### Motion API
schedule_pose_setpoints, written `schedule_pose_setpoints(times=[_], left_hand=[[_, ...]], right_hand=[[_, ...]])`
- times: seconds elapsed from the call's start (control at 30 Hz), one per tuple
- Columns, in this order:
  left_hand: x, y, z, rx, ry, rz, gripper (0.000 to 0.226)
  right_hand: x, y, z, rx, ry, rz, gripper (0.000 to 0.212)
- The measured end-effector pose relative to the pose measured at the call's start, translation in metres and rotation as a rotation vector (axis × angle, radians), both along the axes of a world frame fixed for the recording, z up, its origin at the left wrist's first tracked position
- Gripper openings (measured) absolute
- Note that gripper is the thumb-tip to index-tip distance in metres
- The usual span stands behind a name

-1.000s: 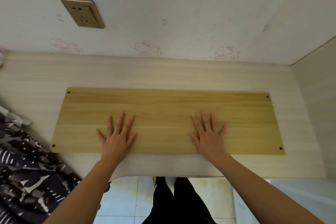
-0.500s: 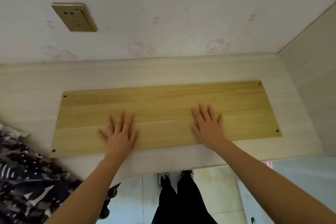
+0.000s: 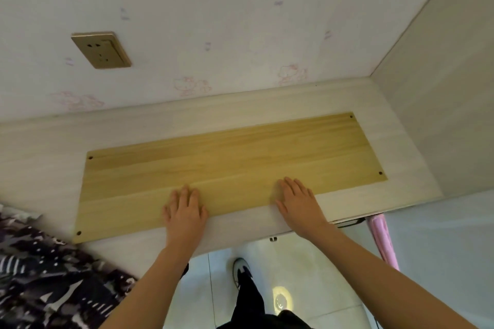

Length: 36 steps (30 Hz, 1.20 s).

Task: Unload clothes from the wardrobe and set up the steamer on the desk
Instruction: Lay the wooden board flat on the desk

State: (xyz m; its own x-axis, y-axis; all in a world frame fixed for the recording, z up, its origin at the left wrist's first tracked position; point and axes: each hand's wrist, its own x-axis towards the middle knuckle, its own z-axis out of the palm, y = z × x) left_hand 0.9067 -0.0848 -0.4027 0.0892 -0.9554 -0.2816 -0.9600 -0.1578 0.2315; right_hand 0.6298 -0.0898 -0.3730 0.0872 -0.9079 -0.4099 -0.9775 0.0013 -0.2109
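Observation:
A long yellow wooden board (image 3: 230, 163) with small holes at its corners lies flat on the pale desk (image 3: 40, 157). My left hand (image 3: 184, 211) rests palm down on the board's near edge, fingers straight. My right hand (image 3: 299, 203) lies flat in the same way, further right, its heel on the desk. Neither hand holds anything. A dark patterned garment (image 3: 45, 275) lies over the desk's near left corner. No steamer is in view.
A gold wall socket (image 3: 101, 49) sits on the wallpapered wall above the desk. A pale side panel (image 3: 441, 104) closes the desk on the right. A pink pole (image 3: 383, 240) stands below the desk's right end. My legs and shoe stand on the tiled floor.
The view has tilted and shifted, so the board now looks slanted. Both hands have slid back toward the board's near edge, fingers closer together.

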Motion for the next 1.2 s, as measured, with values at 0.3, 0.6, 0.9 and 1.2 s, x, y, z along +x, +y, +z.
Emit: schedule_pose_setpoints(times=[0.3,0.6,0.9,1.2], left_hand=[[-0.047,0.053,0.019,-0.083,0.122,-0.139,0.045],[-0.11,0.158,0.05,-0.182,0.301,-0.315,0.039],[-0.174,0.24,0.085,-0.222,0.413,-0.624,0.023],[-0.227,0.25,0.091,-0.199,0.405,-1.081,0.022]], right_hand=[[-0.025,0.083,0.016,-0.013,-0.014,-0.057,0.057],[-0.046,0.218,0.06,-0.093,-0.06,-0.185,0.053],[-0.061,0.337,0.082,-0.23,-0.065,-0.445,0.048],[-0.062,0.402,0.073,-0.287,0.014,-0.814,0.047]])
